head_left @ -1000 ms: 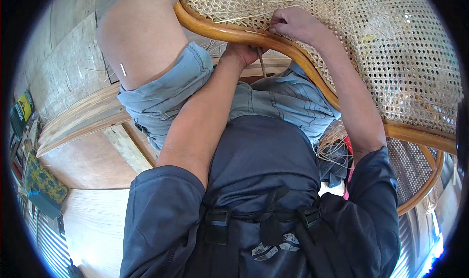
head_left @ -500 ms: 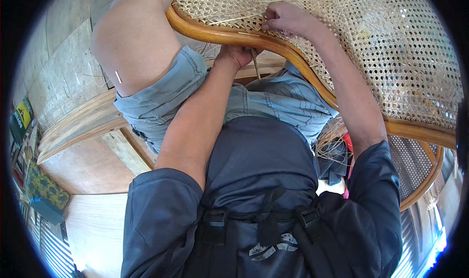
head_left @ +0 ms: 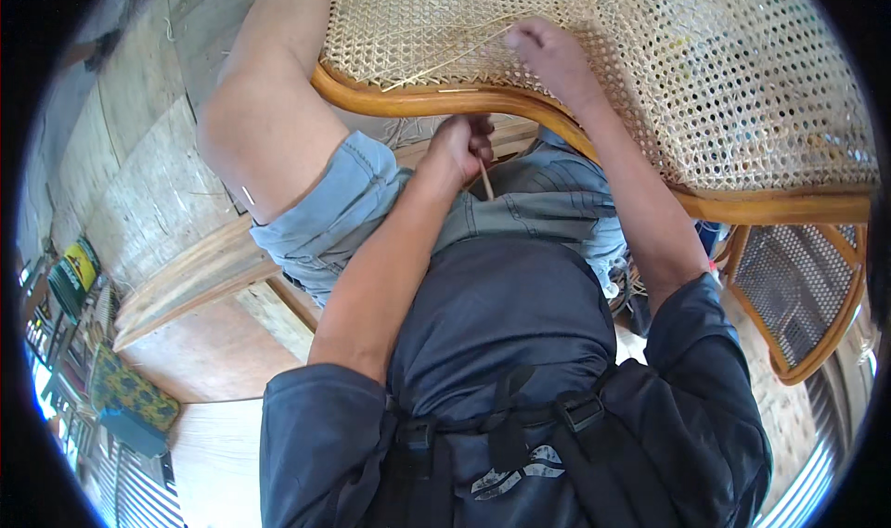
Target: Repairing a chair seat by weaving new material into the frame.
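Wooden rim point(head_left: 399, 105) divides left grip point(head_left: 464, 141), curled round a stick point(head_left: 485, 181), from right grip point(head_left: 548, 57), pinching a strand point(head_left: 447, 61) over cane point(head_left: 650, 101); leg point(head_left: 274, 73) flanks left.

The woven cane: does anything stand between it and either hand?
In the head view, the curved wooden frame runs between the left hand, which holds a thin stick, and the woven cane. Nothing visible stands between the right hand and the cane.
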Demonstrator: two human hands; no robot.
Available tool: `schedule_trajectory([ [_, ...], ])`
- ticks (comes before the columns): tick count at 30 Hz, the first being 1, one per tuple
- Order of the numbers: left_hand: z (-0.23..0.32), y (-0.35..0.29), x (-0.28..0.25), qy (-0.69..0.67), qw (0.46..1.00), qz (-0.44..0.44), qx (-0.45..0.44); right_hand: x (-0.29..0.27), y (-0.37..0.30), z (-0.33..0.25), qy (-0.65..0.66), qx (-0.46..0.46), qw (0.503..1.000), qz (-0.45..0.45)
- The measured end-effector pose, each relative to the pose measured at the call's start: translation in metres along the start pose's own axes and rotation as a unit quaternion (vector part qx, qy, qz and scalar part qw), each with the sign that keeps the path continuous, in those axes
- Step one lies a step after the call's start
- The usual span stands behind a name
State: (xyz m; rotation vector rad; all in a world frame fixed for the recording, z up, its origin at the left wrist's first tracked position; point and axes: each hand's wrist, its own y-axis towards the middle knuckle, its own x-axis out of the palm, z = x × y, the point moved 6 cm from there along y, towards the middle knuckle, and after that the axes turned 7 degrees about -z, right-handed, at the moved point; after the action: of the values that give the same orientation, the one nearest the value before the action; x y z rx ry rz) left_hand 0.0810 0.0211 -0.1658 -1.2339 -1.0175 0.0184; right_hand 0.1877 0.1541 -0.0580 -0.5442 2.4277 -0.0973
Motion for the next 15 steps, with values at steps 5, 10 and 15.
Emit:
schedule_trajectory([
  [5,-0.025,-0.038,0.008,0.068,0.994,-0.014,-0.084,-0.027,-0.035,0.019,0.213,0.136,0.963,0.097],
  [10,-0.023,-0.108,0.021,0.094,0.992,-0.038,-0.069,0.000,-0.077,-0.005,0.278,0.158,0.944,0.078],
  [15,-0.001,-0.171,0.049,0.220,0.975,0.006,0.028,0.039,-0.116,-0.045,0.295,0.140,0.945,-0.027],
])
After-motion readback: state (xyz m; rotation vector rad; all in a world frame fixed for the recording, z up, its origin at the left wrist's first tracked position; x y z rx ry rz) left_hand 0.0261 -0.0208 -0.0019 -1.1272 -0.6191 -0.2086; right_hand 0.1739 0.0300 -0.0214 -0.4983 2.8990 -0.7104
